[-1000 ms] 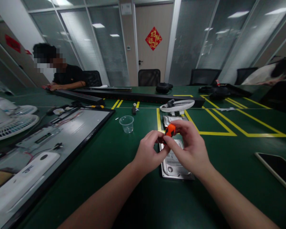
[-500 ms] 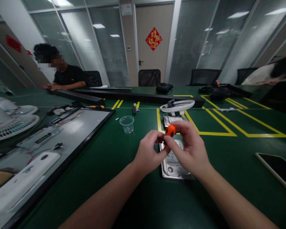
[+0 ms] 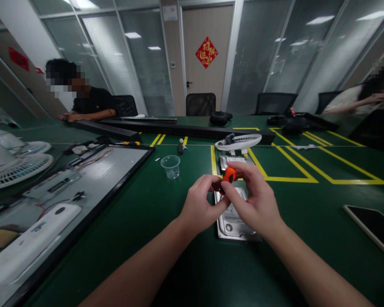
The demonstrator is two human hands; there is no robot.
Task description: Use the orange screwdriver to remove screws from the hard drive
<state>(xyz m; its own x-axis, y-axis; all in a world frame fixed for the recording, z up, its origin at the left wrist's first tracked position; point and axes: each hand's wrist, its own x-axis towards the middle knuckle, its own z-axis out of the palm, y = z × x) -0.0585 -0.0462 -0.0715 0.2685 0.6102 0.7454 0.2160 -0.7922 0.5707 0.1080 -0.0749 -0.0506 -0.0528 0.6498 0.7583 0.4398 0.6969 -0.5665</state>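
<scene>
R hand (image 3: 259,202) is pinching 1 orange-black tool (image 3: 229,174) above near HDD (image 3: 233,226); L hand (image 3: 200,204) is pinching its lower end. 2nd HDD (image 3: 233,162) is lying beyond near HDD, 1 clear cup (image 3: 170,167) standing L of near HDD.

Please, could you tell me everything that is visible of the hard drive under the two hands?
The hard drive is a flat, roughly rectangular, silver, metallic-looking body with a pale label, its print too small to read, and a round ring by its near left corner. It lies flat on the green table, label up. The left hand and right hand partly hide it; whether either touches it is unclear.
</scene>
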